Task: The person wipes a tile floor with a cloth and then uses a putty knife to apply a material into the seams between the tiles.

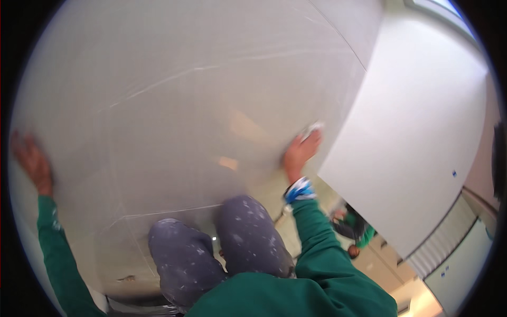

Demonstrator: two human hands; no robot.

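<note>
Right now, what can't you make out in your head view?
Head view:
- White thing: partly hidden by the right hand; its kind is unclear.
- Left hand: fingers blurred, near the rim.
- Blue mark: too small to make out.
- Bright pane: cut off by the upper edge.

Bright light is entering at the upper right, where a pale strip [443, 7] is glowing bluish-white and the white panel [412, 132] is gleaming. A warm glow [425, 302] is filling the lower right. Soft orange reflections [228, 162] are showing on the grey surface [174, 127]. The left hand [36, 162] is blurring, and edges are curving toward the black rim.
</note>
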